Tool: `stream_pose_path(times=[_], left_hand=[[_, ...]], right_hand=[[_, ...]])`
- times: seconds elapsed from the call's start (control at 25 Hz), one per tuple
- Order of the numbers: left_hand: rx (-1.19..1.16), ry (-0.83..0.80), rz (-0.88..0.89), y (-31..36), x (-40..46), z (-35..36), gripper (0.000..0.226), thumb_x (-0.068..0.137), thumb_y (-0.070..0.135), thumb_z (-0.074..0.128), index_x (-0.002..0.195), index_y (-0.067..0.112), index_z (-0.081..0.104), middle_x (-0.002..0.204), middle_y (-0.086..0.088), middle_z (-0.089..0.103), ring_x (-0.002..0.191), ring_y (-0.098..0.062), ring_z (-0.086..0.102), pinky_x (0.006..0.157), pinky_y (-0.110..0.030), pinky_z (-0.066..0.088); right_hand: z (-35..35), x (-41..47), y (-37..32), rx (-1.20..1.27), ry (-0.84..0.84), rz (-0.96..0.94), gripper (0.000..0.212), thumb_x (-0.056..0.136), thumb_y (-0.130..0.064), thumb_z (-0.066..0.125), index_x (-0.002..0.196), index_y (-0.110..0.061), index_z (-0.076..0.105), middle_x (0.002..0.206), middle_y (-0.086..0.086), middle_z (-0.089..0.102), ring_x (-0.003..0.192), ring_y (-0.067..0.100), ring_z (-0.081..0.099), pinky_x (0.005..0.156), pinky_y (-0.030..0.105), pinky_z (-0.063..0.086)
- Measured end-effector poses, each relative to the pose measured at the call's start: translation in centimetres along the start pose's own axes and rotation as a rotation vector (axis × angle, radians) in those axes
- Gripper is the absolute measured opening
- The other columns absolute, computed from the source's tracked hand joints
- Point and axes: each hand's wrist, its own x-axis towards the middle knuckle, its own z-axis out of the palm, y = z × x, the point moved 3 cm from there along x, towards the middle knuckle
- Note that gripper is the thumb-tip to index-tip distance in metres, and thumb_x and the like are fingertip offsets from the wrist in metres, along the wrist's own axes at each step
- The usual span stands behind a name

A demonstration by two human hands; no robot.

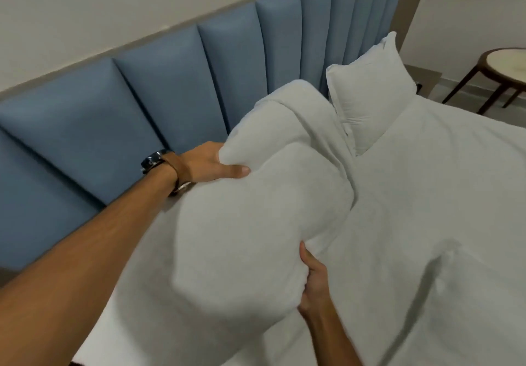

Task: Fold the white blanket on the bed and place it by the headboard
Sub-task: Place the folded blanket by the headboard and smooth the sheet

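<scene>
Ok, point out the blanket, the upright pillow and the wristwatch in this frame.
white blanket (256, 223), head view, middle of the bundled bulk.
upright pillow (370, 86), head view, centre of its face.
wristwatch (152, 160), head view, dark case on the left wrist.

- A pale wall (113, 4) runs behind the bed, plain and evenly lit.
- A blue padded headboard (159, 86) with vertical panels stands against it, edged by a beige trim.
- A white pillow (370, 92) leans upright on the headboard.
- A round side table (506, 66), dark-legged with a light top, stands on the pale floor (455, 92) at the right.
</scene>
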Motion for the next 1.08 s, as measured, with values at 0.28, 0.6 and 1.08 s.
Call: stream_pose_path(times=[0.28, 0.6, 1.08], left_hand=[[0.086, 0.128, -0.142, -16.5, 17.4, 15.2, 0.056, 0.109, 0.035, 0.056, 0.162, 0.032, 0.04, 0.153, -0.009, 0.058, 0.134, -0.035, 0.059, 0.114, -0.044, 0.047], [0.147, 0.177, -0.218, -20.4, 17.0, 18.2, 0.087, 0.095, 0.087, 0.038, 0.167, 0.044, 0.016, 0.16, -0.008, 0.053, 0.139, -0.039, 0.056, 0.113, -0.054, 0.047], [0.415, 0.291, 0.112, -18.1, 15.0, 27.1, 0.077, 0.11, 0.062, 0.021, 0.173, 0.018, 0.011, 0.181, -0.012, 0.006, 0.166, -0.032, 0.008, 0.133, -0.051, 0.01]], right_hand=[[-12.2, 16.8, 2.0, -0.115, 0.318, -0.156, 0.069, 0.087, -0.049, 0.087, 0.149, -0.033, 0.061, 0.138, -0.001, 0.077, 0.13, 0.027, 0.071, 0.114, 0.052, 0.055], [-10.4, 14.4, 12.5, -0.222, 0.361, -0.072, 0.092, 0.072, -0.072, 0.088, 0.14, -0.012, 0.07, 0.14, 0.006, 0.076, 0.132, 0.026, 0.071, 0.121, 0.052, 0.051], [-10.2, 9.9, 8.2, -1.074, 0.718, -0.462, 0.082, 0.103, -0.048, 0.069, 0.17, -0.023, 0.029, 0.169, 0.006, 0.046, 0.152, 0.027, 0.05, 0.122, 0.04, 0.045]])
